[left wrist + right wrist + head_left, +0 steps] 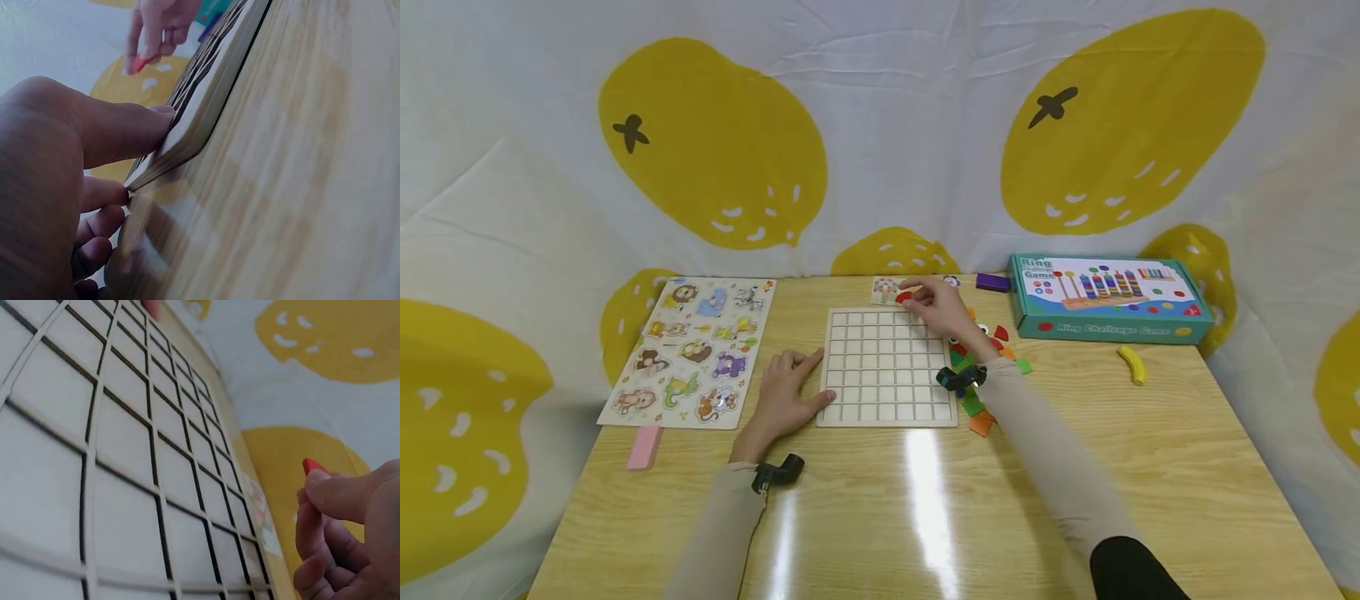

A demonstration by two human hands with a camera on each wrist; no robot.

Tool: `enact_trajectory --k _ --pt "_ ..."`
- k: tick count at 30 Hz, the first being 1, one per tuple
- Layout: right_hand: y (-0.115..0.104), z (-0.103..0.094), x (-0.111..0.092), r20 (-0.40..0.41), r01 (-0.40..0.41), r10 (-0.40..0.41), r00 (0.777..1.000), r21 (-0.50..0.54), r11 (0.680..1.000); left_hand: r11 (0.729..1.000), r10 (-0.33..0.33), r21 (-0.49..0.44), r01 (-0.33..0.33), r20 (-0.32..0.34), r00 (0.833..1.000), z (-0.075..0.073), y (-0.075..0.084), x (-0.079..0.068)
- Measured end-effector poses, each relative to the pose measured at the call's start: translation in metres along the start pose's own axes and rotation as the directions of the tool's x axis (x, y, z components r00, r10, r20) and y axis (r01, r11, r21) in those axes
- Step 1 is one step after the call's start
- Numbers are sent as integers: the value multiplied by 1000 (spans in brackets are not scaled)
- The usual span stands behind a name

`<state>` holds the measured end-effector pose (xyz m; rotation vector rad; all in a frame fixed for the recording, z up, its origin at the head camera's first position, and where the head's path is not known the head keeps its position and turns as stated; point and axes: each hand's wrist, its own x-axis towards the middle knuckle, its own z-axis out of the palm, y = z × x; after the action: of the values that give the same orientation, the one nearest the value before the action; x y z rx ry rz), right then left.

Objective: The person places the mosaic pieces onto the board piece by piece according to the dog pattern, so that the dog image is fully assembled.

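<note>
A square wooden grid board (887,367) lies on the table. My left hand (784,396) rests at its left side, the thumb (140,128) over the rim and the straight index finger reaching the edge. Above the board's far edge, my right hand (942,310) pinches a small red piece with a curved edge (903,297) between thumb and fingertips. In the right wrist view the red piece (312,466) pokes out past the thumb. Behind it lies a patterned card (884,288), partly covered by the hand. Colored flat pieces (973,406) are heaped along the board's right side, partly under the right forearm.
An animal puzzle board (700,350) lies at left, with a pink block (644,447) at its near edge. At back right stand a purple block (992,282) and a Ring Challenge Game box (1108,298). A toy banana (1132,365) lies in front of the box.
</note>
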<state>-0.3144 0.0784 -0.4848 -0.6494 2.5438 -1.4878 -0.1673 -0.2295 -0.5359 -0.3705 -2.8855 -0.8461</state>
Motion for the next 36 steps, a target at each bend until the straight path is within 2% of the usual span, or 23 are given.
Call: enact_trajectory --k 6,11,16,25,28,31,33,36 --pt "-10 40 16 -15 1 0 1000 62 998 1000 15 -5 -15 -14 1000 1 0 -1" --pt "-12 64 24 32 19 -17 999 -50 999 1000 19 -3 -19 -15 1000 3 1 -1" --pt "-13 73 25 39 45 -38 999 -180 983 1000 17 -4 -17 -5 1000 2 2 0" --pt "-16 73 27 54 101 -91 994 -224 969 1000 7 -3 -7 -5 1000 -1 3 0" --pt "-12 63 24 65 101 -91 994 -177 979 1000 0 -2 0 -1 1000 2 3 0" --pt "-9 32 13 66 79 -69 995 -158 984 1000 0 -1 0 3 1000 4 4 0" --pt "-7 3 4 66 64 -52 996 -198 978 1000 -1 -1 1 6 1000 3 5 0" --pt "-4 -35 -7 61 16 3 998 -309 951 1000 -7 9 7 9 1000 -1 3 -1"
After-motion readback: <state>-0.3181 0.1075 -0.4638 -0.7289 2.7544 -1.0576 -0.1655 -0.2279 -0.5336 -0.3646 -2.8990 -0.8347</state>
